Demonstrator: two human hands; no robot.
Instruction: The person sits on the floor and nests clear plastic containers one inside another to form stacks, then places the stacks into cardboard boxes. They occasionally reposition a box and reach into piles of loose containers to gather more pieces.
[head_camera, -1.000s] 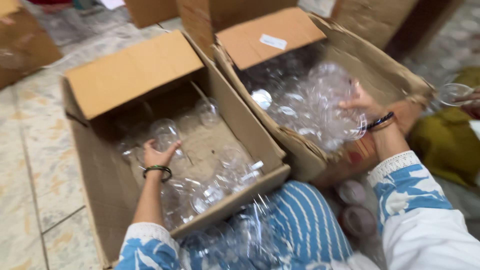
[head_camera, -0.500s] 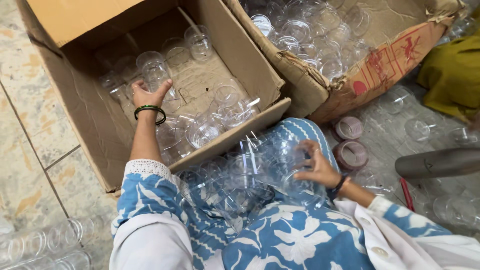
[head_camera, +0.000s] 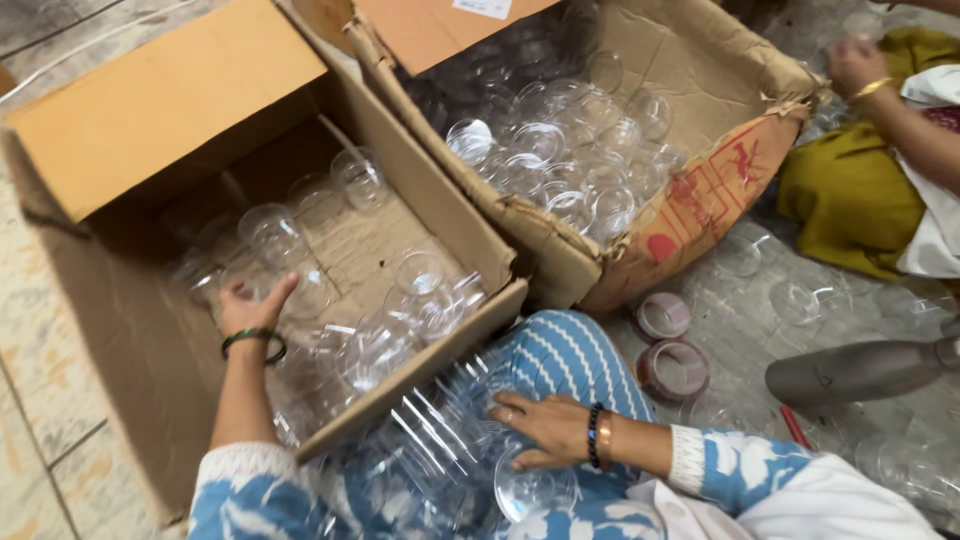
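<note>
My left hand reaches into the left cardboard box and rests among clear plastic cups, its fingers curled against one. My right hand lies flat, fingers spread, on a stack of clear plastic cups heaped on my lap. A single clear cup sits just below that hand. Both wrists wear bangles, and my sleeves are blue and white.
A second, torn cardboard box full of clear cups stands at the upper right. Two tape rolls lie on the floor beside my knee. Another person's hand and yellow-green clothing are at the far right. A dark cylinder lies right.
My right hand came back from the right box to my lap and now lies flat on the stacked cups. My left hand has stayed in the left box among the cups.
</note>
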